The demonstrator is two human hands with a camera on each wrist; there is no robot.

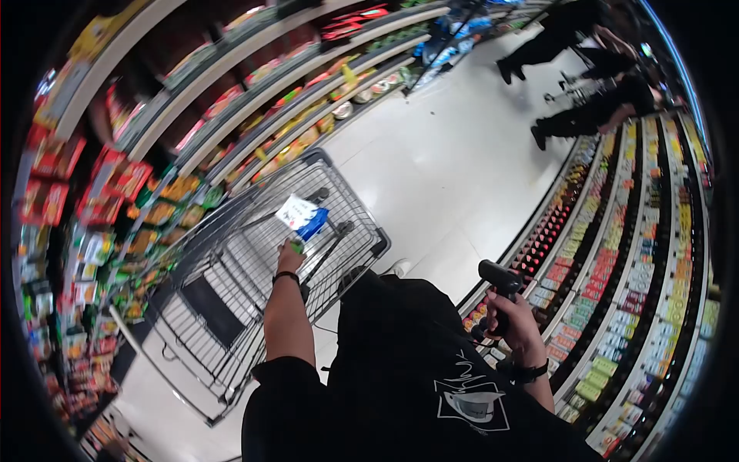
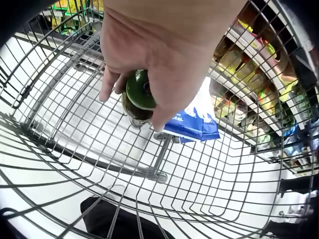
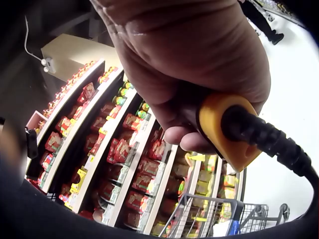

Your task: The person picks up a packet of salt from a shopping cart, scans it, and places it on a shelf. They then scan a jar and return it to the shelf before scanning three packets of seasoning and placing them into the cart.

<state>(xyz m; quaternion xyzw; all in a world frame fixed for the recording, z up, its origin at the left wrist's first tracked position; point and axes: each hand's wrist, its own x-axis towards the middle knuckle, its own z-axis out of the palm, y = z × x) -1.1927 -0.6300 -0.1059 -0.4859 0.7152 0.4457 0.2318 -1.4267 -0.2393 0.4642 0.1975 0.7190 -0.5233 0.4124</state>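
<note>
My left hand (image 2: 154,59) reaches down into the wire shopping cart (image 1: 223,262) and grips a glass jar by its green lid (image 2: 140,89). The jar (image 2: 137,110) hangs over the basket's wire floor. Just beyond it in the cart lies a white and blue bag (image 1: 304,217); in the left wrist view the hand partly covers this bag. Off to the right, my right hand (image 1: 517,327) holds a black barcode scanner (image 1: 500,279) by its handle, with the scanner's head pointing up and forward. The handle ends in a yellow-orange collar (image 3: 219,117) with a black cable (image 3: 279,149).
Shelves of packaged food (image 1: 277,85) run along the left, close beside the cart. Another shelf (image 1: 608,285) with bottles and boxes curves along the right. Farther up the aisle, people in dark clothes (image 1: 585,115) stand near another cart. White floor (image 1: 431,169) lies between the shelves.
</note>
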